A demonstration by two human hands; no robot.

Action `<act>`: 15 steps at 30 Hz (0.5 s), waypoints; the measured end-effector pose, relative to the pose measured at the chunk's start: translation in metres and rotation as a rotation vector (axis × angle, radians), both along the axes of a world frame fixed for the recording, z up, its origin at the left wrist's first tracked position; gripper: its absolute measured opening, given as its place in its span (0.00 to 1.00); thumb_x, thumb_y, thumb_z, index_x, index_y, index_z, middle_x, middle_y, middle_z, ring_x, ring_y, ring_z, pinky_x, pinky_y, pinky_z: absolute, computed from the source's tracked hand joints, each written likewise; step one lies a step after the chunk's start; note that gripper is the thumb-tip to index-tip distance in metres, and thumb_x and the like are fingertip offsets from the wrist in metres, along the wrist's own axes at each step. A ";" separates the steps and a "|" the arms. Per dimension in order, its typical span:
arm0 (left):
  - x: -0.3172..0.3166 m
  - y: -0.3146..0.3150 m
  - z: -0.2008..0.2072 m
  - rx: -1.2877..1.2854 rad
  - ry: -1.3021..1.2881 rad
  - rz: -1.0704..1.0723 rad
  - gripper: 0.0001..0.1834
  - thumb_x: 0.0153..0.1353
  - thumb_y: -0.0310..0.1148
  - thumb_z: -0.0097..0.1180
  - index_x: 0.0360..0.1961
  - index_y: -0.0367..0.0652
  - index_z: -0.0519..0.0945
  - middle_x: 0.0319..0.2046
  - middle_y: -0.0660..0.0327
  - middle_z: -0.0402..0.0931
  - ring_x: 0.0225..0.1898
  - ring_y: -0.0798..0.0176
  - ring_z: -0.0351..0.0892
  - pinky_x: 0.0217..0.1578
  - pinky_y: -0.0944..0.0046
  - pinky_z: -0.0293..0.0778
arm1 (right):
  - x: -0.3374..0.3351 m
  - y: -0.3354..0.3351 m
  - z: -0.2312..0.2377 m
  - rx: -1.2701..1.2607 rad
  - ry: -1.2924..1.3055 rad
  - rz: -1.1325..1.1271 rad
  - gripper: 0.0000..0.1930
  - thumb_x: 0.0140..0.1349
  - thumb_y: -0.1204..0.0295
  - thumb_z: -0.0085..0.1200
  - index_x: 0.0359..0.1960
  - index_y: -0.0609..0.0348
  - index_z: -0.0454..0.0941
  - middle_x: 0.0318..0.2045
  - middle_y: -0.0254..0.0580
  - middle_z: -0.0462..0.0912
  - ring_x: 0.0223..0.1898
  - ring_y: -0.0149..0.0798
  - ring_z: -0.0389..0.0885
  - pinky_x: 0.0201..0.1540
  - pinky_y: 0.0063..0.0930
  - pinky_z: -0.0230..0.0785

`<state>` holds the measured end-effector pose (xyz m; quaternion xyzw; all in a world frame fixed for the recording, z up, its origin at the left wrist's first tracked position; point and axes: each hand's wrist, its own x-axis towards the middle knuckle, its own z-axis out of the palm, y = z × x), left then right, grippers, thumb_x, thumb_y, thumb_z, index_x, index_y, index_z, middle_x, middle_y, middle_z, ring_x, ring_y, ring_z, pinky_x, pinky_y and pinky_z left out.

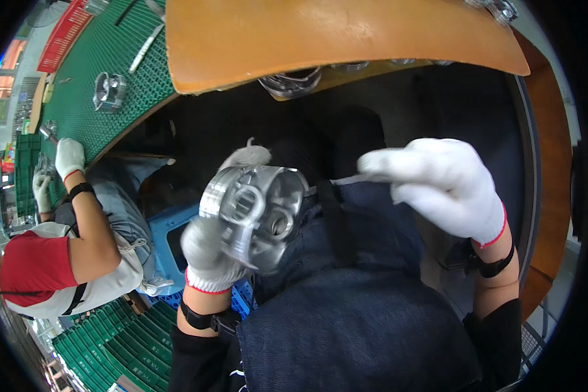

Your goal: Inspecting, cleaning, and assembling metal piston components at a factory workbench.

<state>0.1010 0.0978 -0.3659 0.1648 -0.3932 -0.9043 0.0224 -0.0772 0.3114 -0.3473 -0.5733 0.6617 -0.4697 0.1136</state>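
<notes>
overhead, an orange desk point(346, 32) with a rounded front edge, curving across the top; beneath its lip, a row of shiny metal parts point(293, 82), half hidden in shadow. to the left, a second desk laid with green ribbed matting point(104, 124), carrying another metal casting point(110, 91) and a slim white tool point(144, 49). at that desk, a co-worker in a red sleeve point(32, 268) and pale apron, both gloved hands point(68, 157) resting at the mat's near edge. down left, stacked green crates point(104, 340) and a blue crate point(170, 242).

below the orange edge, a dark open gap, roomy enough for both arms; underneath, a dark denim apron point(359, 307) filling the lower middle.

in that gap, well clear of either desk, a silvery piston-like casting point(258, 212), held up over the lap. left hand point(209, 251), in a white glove with a red cuff, wrapped around its lower left side, fingertips showing over the top rim. hollow underside and pin bosses turned toward the camera; long axis tilted, running from upper left to lower right.

right hand point(444, 186), gloved alike, closed with fingers pinched on a thin pale tool point(349, 178), its tip reaching leftward, just beside the casting's right edge; whether touching, cannot tell.
</notes>
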 end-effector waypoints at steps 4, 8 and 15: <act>-0.010 0.012 -0.003 -0.521 0.059 0.031 0.64 0.34 0.60 0.74 0.65 0.36 0.51 0.55 0.49 0.63 0.58 0.54 0.66 0.59 0.56 0.63 | 0.005 -0.013 0.013 0.330 0.568 -0.027 0.18 0.49 0.75 0.54 0.44 0.49 0.82 0.16 0.31 0.71 0.17 0.34 0.73 0.20 0.28 0.64; -0.007 0.001 -0.016 -0.977 0.325 -0.087 0.60 0.36 0.57 0.75 0.61 0.32 0.54 0.54 0.45 0.63 0.53 0.52 0.71 0.54 0.55 0.69 | 0.013 -0.027 0.011 0.218 0.697 -0.019 0.15 0.50 0.71 0.53 0.41 0.48 0.82 0.16 0.30 0.68 0.16 0.31 0.70 0.17 0.26 0.61; -0.014 0.010 0.019 -1.412 0.405 -0.091 0.43 0.25 0.39 0.77 0.49 0.40 0.75 0.49 0.46 0.67 0.45 0.44 0.75 0.43 0.55 0.76 | 0.031 -0.019 0.024 0.525 0.377 0.086 0.06 0.57 0.68 0.52 0.33 0.54 0.76 0.19 0.38 0.75 0.20 0.41 0.79 0.22 0.33 0.72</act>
